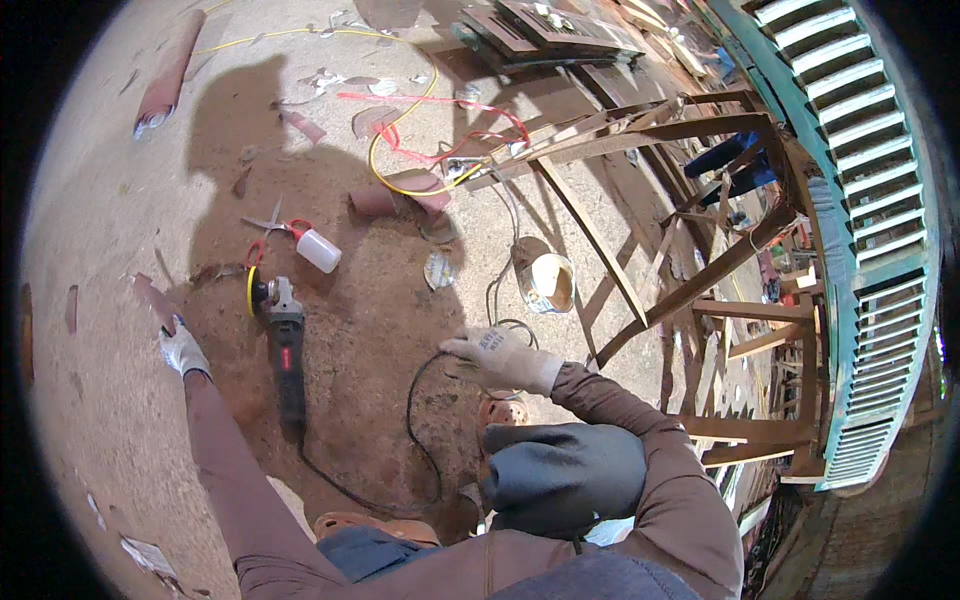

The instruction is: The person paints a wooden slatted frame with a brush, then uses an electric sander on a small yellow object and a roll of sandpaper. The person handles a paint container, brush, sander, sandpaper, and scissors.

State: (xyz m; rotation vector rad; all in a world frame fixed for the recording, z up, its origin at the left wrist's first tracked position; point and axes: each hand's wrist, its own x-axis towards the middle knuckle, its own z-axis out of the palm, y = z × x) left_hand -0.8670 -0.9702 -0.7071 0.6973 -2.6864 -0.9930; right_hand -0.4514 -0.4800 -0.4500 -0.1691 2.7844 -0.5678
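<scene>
My left hand (183, 350), in a pale work glove, reaches out over the ground at the left. Its fingers are closed on a strip of brown sandpaper (153, 302). To its right lies an angle grinder (287, 365) with a yellow-edged disc (252, 292). A black power cord (412, 410) loops from the grinder toward my right hand (500, 360). That hand, gloved too, hangs in front of my knee. Its fingertips meet the line of the cord, but the view does not settle whether they grip it. Beyond the grinder are red-handled scissors (270, 222) and a white plastic bottle (319, 251).
An open tub (549, 284) stands beyond my right hand. Curled sandpaper (385, 200), a yellow hose (372, 160) and red ribbon (440, 155) lie farther out. At the right stand a wooden frame (680, 130) and a green slatted shutter (850, 200). A sandpaper roll (172, 75) lies far left.
</scene>
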